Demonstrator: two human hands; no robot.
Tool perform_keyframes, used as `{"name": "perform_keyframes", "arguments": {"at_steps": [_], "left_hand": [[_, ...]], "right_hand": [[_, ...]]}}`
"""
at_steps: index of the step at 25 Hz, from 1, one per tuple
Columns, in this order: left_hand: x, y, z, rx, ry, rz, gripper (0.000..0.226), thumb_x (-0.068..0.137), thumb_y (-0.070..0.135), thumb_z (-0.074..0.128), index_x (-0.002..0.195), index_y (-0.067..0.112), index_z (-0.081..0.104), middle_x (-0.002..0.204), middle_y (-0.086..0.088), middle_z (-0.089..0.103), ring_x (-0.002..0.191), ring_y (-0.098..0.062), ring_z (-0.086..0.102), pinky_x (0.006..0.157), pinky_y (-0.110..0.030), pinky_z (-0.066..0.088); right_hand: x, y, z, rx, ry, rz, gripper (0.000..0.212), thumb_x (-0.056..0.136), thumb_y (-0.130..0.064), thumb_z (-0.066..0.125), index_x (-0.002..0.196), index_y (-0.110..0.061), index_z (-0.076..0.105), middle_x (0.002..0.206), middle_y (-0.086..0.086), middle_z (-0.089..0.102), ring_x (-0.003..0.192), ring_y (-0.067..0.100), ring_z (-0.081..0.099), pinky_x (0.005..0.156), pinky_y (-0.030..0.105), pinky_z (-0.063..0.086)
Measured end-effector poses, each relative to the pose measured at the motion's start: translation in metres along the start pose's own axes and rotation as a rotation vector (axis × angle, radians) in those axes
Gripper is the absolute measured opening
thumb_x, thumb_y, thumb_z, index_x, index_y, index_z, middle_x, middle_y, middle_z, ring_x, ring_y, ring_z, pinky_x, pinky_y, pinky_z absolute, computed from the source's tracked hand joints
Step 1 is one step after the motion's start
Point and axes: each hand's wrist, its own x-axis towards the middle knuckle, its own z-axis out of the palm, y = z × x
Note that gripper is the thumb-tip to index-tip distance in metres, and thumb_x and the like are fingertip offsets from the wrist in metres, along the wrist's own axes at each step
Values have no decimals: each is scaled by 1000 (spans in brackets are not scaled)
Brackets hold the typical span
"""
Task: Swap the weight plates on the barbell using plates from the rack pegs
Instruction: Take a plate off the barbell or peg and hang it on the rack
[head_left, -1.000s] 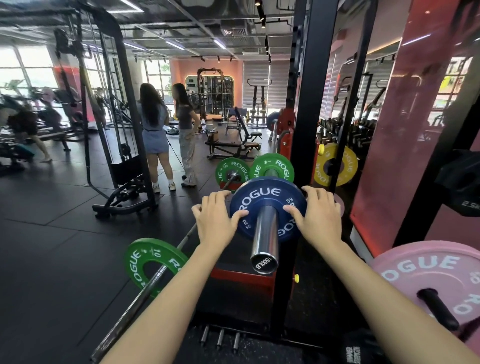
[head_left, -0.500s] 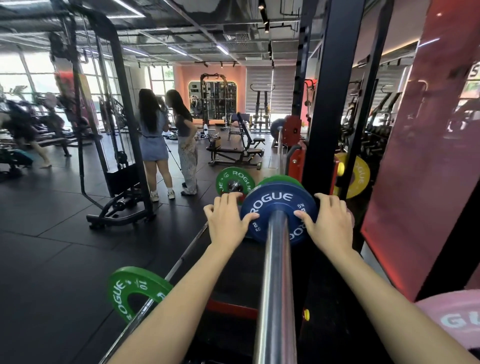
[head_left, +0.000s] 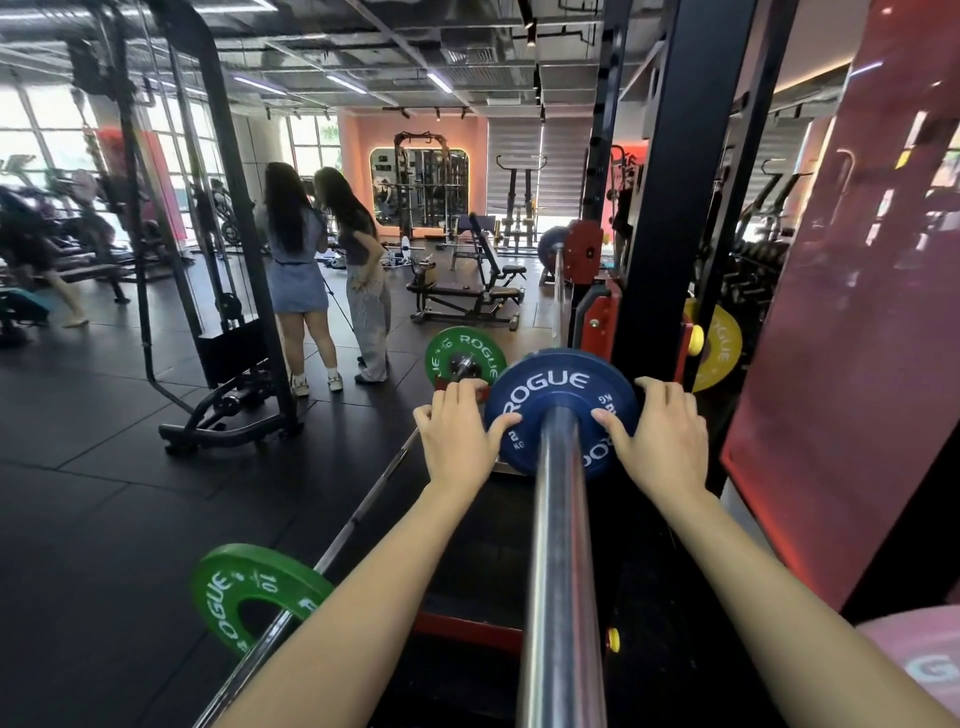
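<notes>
The sleeve (head_left: 561, 545) runs straight ahead from the camera, and the plate (head_left: 563, 402) sits on it at the far end; the left hand (head_left: 457, 431) is on the plate's left edge, the right hand (head_left: 662, 434) on its right; the upright (head_left: 675, 208) stands just behind and right of the plate; a second barbell (head_left: 363, 512) lies on the floor to the left, a plate at each end; two people (head_left: 322, 270) stand beyond it.
</notes>
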Motion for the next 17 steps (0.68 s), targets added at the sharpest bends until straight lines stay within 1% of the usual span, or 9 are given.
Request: {"name": "perform_keyframes", "arguments": {"at_steps": [7,13,17], "left_hand": [[-32,7,-52,8,7,31,57,80,63,66,116,20,57,109,5,63,101,-19,55,85,-40,36],[-97,19,-138,1,-26,38,54,82,61,65,118,21,56,111,6,62,103,-19,54,87,-40,36],[-152,34,-202,-19,-29,50,52,83,60,64,116,21,57,112,7,62,103,-20,53,87,-40,34]], "right_hand": [[-41,-11,-30,-3,-2,-16,64,83,-48,67,129,-7,49,118,15,56,110,35,50,87,49,43],[-110,-35,-103,60,24,-47,56,85,-43,65,129,-11,50,113,12,59,108,35,50,86,50,44],[-173,-50,-160,88,33,-50,50,86,-42,64,126,-14,54,115,10,58,109,34,49,86,49,44]]}}
